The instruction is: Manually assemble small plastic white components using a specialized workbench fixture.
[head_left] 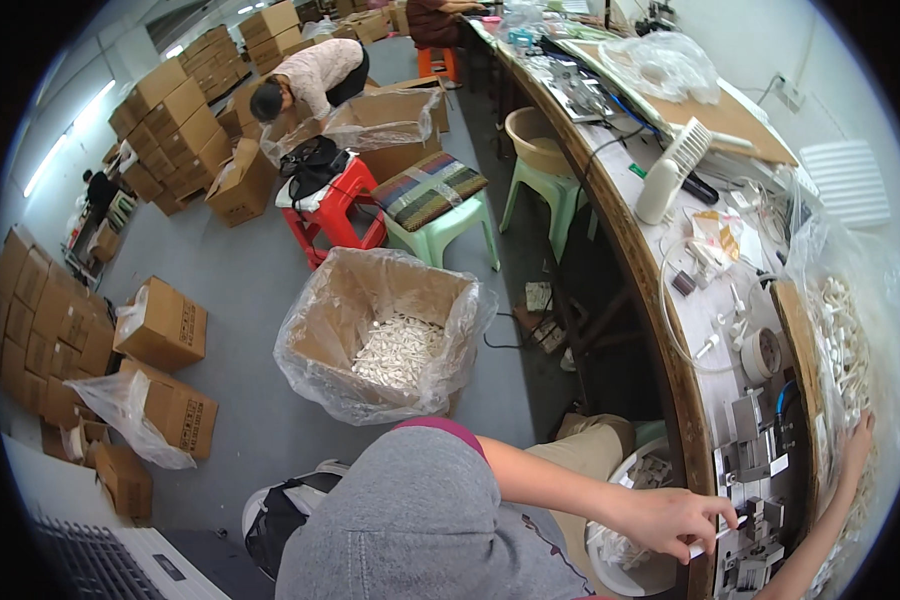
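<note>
My left hand (675,522) is over the bench's near edge with its fingers bent, a small white plastic part (698,549) at the fingertips. Right beside those fingers is a metal fixture (762,520) with blocks and clamps. My right hand (856,440) reaches into a heap of small white plastic parts (842,350) in a clear plastic liner; its fingertips are too small and partly hidden to show a grip. Below my left hand stands a white tub (622,570) holding more white pieces.
A lined carton (375,300) of white parts stands on the floor to the left. Behind it are a red stool (345,205) and a green stool (450,235) with a cushion. A white fan (675,170) sits on the bench (685,400). Another person (315,80) bends over cartons.
</note>
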Demonstrator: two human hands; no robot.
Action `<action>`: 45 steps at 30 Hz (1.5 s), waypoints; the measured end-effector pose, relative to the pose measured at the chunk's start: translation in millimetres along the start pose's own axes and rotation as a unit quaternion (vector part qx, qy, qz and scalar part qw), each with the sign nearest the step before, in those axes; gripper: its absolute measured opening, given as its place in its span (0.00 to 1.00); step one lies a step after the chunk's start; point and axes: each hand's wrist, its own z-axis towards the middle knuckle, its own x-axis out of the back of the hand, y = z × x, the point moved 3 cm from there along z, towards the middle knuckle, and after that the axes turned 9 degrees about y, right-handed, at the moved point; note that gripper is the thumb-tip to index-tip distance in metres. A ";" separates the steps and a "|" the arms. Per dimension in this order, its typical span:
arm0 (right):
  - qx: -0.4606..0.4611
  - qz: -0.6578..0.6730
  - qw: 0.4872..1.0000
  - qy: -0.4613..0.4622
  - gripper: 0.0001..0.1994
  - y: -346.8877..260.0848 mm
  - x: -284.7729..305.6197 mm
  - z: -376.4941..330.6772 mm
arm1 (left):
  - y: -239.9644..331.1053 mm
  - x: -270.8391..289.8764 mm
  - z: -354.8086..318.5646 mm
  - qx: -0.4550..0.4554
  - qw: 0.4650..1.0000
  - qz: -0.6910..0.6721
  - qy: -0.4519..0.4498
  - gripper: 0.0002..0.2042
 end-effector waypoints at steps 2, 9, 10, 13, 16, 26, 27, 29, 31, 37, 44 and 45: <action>-0.003 0.019 1.000 0.018 0.15 4.9 9.3 -8.0 | 10.7 0.7 -6.4 -0.029 1.000 -0.011 0.004 0.11; -0.015 0.074 0.996 0.046 0.23 11.8 36.9 -37.1 | 12.6 -2.2 -24.1 0.006 1.000 -0.002 -0.001 0.11; -0.016 0.071 0.996 0.048 0.23 10.5 41.8 -42.4 | 12.5 -1.8 -25.7 0.007 1.000 0.005 -0.001 0.11; -0.045 0.087 0.994 0.051 0.22 8.5 56.2 -56.4 | 13.1 -0.7 -30.4 0.003 1.000 0.018 0.004 0.11; -0.106 0.140 0.983 0.046 0.23 -0.8 66.5 -67.6 | 5.2 -0.2 -34.2 0.009 1.000 0.018 0.006 0.12; -0.095 0.085 0.982 0.138 0.35 -29.2 95.5 -88.9 | -15.5 -3.5 -7.1 0.076 0.996 0.015 -0.042 0.13; -0.128 0.091 0.978 0.135 0.36 -43.1 95.7 -86.9 | -15.3 -0.6 -3.2 0.094 0.994 0.027 -0.047 0.15; -0.140 0.046 0.979 0.138 0.31 -52.0 103.4 -88.7 | -18.1 1.9 8.7 0.071 0.996 0.036 -0.050 0.16; -0.231 0.160 0.959 0.028 0.22 -51.4 113.2 -95.0 | -21.4 -2.1 21.0 0.077 0.994 0.046 -0.065 0.16; -0.212 0.147 0.964 0.073 0.12 -64.8 137.6 -116.6 | -33.5 -30.7 60.8 -0.007 0.992 0.106 -0.065 0.17; -0.278 0.303 0.898 0.159 0.11 -22.6 145.7 -142.0 | -54.4 -55.8 84.7 -0.102 0.966 0.231 -0.056 0.15; -0.288 0.375 0.866 0.165 0.11 -20.5 146.6 -144.1 | -57.2 -57.4 84.2 -0.112 0.958 0.257 -0.060 0.14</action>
